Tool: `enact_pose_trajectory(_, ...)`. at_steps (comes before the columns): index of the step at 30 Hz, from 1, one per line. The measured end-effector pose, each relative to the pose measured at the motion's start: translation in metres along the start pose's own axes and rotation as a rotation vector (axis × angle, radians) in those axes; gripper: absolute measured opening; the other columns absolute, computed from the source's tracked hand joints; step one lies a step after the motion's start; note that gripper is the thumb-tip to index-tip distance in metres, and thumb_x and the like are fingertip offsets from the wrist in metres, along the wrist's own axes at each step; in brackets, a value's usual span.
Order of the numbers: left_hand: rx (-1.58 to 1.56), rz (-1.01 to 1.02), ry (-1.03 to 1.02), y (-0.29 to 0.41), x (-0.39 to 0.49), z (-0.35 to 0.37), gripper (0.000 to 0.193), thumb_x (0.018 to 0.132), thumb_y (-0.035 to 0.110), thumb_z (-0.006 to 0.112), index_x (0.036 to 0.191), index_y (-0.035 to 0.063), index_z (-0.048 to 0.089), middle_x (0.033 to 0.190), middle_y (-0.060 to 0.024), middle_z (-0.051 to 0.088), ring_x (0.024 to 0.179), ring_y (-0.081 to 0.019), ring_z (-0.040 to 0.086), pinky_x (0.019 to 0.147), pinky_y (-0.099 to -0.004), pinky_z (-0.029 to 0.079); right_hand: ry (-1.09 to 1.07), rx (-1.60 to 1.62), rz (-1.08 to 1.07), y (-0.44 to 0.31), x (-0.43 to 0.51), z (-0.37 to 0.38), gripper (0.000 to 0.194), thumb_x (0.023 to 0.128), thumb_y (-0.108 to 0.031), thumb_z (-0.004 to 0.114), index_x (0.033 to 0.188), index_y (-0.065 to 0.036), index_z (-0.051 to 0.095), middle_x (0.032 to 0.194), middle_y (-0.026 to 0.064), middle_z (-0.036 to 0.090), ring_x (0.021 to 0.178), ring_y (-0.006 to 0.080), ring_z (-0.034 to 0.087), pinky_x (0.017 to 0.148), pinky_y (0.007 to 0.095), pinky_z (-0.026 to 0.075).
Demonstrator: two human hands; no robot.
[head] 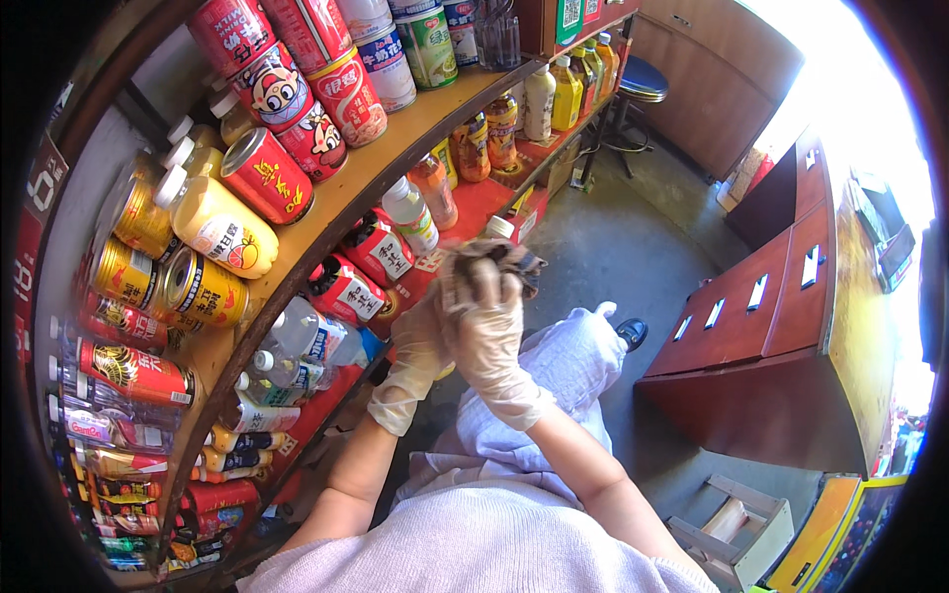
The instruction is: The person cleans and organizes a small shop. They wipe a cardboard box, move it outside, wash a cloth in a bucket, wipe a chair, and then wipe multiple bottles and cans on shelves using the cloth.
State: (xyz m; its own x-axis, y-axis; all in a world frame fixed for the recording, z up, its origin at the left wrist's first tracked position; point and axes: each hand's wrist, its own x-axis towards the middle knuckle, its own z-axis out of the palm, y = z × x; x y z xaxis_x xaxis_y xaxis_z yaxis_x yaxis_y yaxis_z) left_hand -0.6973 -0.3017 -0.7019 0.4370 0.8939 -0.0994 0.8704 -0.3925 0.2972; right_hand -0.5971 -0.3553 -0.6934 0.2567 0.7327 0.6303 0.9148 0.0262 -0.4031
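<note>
Both of my hands wear thin, translucent gloves and come together in front of the lower shelf. My right hand is closed on a crumpled dark checked cloth, its fingers bent over it. Close against it is my left hand, with its fingers mostly hidden. A white bottle cap sticks out past the cloth, and a small yellow edge shows below the hands. They line up as one bottle held between the hands, its body covered. Red-labelled drink bottles lie left of my hands.
A curved wooden shelf carries stacked cans and bottles. More bottles stand on the red lower shelf. To the right are a red-brown drawer desk and a small wooden stool. A blue round stool stands farther off.
</note>
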Motion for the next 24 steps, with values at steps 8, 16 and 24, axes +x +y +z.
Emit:
enact_pose_trajectory(8,-0.409,0.271,0.261,-0.022,-0.025,0.003,0.057,0.063,0.027,0.08,0.112,0.0122,0.055,0.102,-0.0108,0.064,0.087,-0.0308,0.064,0.073,-0.039,0.052,0.254,0.083,-0.265,0.035,0.023,-0.039,0.036,0.055,-0.008,0.068,0.09,-0.01,0.064,0.11,0.0073,0.052,0.092,0.0301,0.049,0.081,0.0372,0.042)
enact_pose_trajectory(16,-0.323,0.366,0.279,-0.027,-0.032,-0.003,0.06,0.06,0.019,0.082,0.112,0.0082,0.055,0.097,-0.0122,0.064,0.089,-0.0334,0.063,0.075,-0.0406,0.051,-0.204,0.66,-0.071,0.041,0.047,-0.072,0.031,0.089,-0.032,0.059,0.097,-0.003,0.066,0.082,0.0105,0.063,0.078,0.0209,0.06,0.072,0.0367,0.047)
enact_pose_trajectory(24,-0.864,0.413,0.16,0.003,-0.04,-0.007,0.062,0.063,0.016,0.084,0.116,0.0048,0.054,0.104,-0.0091,0.063,0.098,-0.0214,0.062,0.086,-0.0326,0.049,-0.213,1.633,0.802,0.018,-0.003,-0.022,0.046,0.096,-0.044,0.05,0.11,-0.001,0.058,0.1,0.0023,0.06,0.093,0.0094,0.054,0.085,0.0253,0.042)
